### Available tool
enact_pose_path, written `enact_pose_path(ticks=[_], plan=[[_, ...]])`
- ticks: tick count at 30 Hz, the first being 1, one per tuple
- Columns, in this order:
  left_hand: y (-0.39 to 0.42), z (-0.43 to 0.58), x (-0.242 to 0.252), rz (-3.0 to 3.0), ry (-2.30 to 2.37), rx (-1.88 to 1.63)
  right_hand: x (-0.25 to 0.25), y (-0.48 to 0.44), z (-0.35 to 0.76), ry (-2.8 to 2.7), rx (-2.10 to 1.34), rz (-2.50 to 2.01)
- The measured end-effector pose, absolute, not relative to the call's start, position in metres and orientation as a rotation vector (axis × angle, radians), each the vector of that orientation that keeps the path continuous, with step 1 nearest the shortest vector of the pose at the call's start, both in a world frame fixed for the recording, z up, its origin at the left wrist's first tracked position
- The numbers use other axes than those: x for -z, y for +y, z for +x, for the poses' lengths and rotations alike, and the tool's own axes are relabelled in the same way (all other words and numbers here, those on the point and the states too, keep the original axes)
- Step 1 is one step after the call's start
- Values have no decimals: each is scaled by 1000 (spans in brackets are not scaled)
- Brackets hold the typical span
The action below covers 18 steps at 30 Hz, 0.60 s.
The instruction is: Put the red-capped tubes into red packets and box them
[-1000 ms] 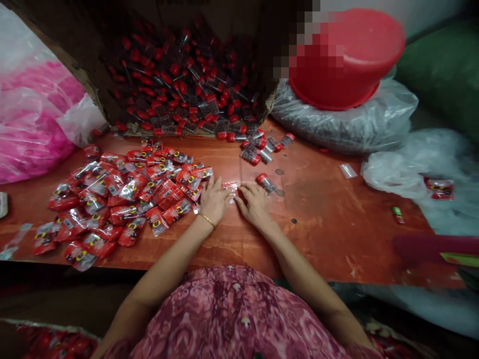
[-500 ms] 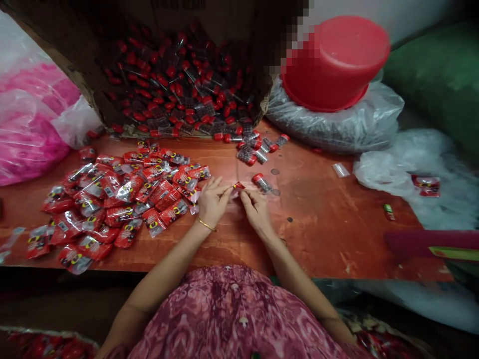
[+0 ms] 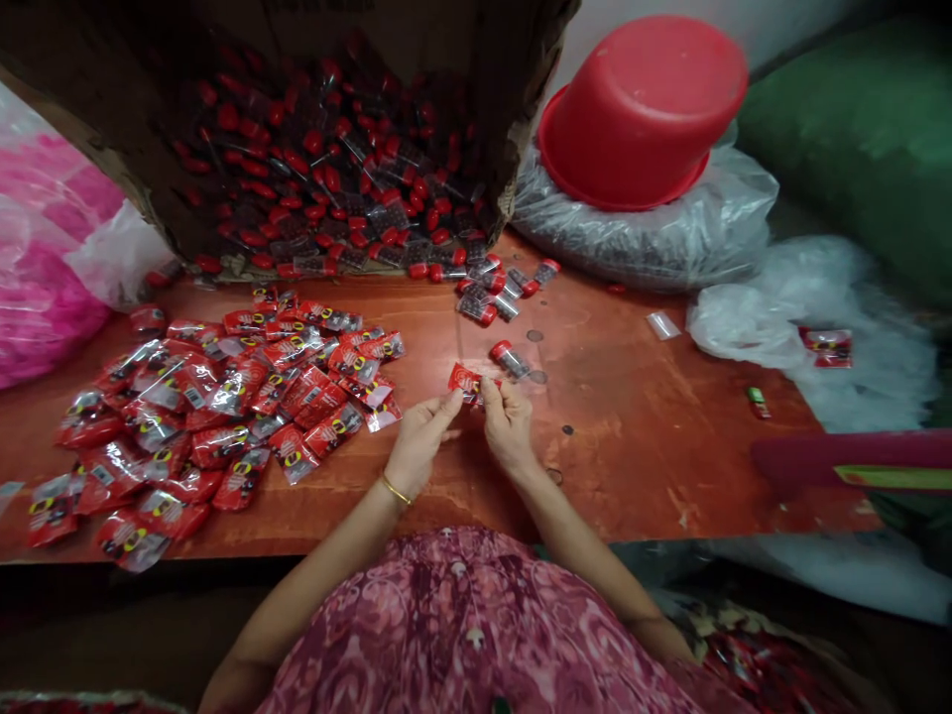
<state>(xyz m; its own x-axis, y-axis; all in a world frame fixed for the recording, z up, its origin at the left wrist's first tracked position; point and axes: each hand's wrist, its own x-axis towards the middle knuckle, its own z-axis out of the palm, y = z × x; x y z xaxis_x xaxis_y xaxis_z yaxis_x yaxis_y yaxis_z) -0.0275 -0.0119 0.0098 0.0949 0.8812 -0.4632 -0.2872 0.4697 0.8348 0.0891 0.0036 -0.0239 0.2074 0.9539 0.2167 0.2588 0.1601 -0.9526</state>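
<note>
A small red packet is pinched between my two hands above the table. My left hand, with a gold bangle at the wrist, grips its left side between thumb and fingers. On the right side, my right hand closes on the same packet. Just beyond my right hand lies a clear tube with a red cap. Several similar tubes are farther back, by the box opening. To the left of my hands spreads a pile of red packets.
A cardboard box full of red-capped tubes stands at the back. Behind right, a red tub rests upside down on a filled plastic bag. Pink bags are at the left, and a purple object at the right edge.
More of the red packet shows between my hands, and its printed face is visible. My left hand's spread fingers have curled in. The whole view has shifted slightly.
</note>
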Motion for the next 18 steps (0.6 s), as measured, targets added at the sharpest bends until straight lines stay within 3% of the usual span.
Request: enact_pose_path(ticks=[13, 18], plan=[[-2, -23, -15, 433, 1195, -1121, 31, -3, 81, -1529, -746, -1272], [6, -31, -11, 279, 1143, -1041, 29, 16, 111, -1800, -405, -1405]])
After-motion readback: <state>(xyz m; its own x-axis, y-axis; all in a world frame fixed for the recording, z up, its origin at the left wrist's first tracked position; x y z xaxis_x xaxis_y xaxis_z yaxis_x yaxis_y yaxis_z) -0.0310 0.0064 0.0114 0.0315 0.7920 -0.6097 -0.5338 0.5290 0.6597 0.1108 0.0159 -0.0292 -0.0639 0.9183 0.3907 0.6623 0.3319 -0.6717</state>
